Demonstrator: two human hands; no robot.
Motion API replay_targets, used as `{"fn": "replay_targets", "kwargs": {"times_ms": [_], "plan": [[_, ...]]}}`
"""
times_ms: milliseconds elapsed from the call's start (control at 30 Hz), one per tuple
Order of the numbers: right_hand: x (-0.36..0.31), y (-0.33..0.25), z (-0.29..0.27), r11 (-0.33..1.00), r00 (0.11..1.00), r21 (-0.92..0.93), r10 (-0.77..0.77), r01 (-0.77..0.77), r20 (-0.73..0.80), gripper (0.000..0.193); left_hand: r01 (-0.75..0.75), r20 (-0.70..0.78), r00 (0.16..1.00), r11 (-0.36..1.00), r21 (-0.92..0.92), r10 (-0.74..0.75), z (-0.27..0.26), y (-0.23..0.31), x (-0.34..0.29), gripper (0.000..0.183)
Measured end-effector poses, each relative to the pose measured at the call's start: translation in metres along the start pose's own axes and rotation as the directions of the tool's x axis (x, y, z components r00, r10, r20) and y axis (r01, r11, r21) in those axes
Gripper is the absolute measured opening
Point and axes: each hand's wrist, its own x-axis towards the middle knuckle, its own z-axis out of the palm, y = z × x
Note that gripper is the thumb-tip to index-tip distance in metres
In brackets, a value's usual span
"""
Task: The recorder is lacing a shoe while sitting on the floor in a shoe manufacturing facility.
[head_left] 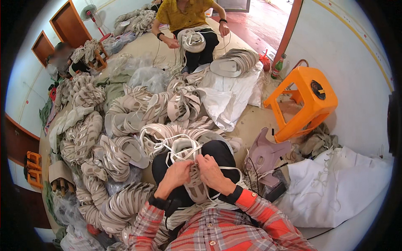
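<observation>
A beige and white shoe upper [196, 189] lies across my lap between my knees, with white shoelaces [160, 145] looping loosely off its top. On its left edge my left hand [179, 173] is closed, fingertips pinched near the row of eyelets. My right hand [211, 172] pinches the shoelace at the opposite edge, close to the left fingertips. What lies exactly between the fingertips is too small to make out. One lace trails rightward from beneath my right hand over my knee. Stacked shoe uppers [125, 205] rest against my left side.
Piles of shoe uppers [83, 136] cover the floor leftward and ahead. An orange stool [307, 90] stands right, beyond a mauve plastic piece [266, 154] and white sacks [335, 184]. Opposite sits a person [186, 16] holding an upper. A green bottle [278, 67] stands by the wall.
</observation>
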Motion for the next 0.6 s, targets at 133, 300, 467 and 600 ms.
{"fn": "replay_targets", "kwargs": {"times_ms": [133,300,467,600], "plan": [[-0.004,0.003,0.0,0.998,0.999,0.027,0.051,-0.051,-0.003,0.03,0.291,0.259,0.934,0.944,-0.157,-0.245,-0.015,0.01,0.027,0.02],[-0.005,0.006,0.002,0.998,0.999,0.045,0.041,-0.04,-0.01,0.029,0.191,0.226,0.954,0.981,0.039,-0.195,-0.012,0.007,0.028,0.012],[-0.009,-0.004,-0.015,0.985,0.997,-0.167,-0.06,0.053,-0.038,0.016,-0.128,0.036,0.991,0.847,0.516,0.128,-0.022,0.034,0.005,0.008],[-0.015,-0.007,-0.008,0.89,0.988,-0.445,-0.031,0.097,0.153,0.011,-0.013,0.003,1.0,0.825,0.565,0.014,-0.034,0.017,-0.002,0.015]]}}
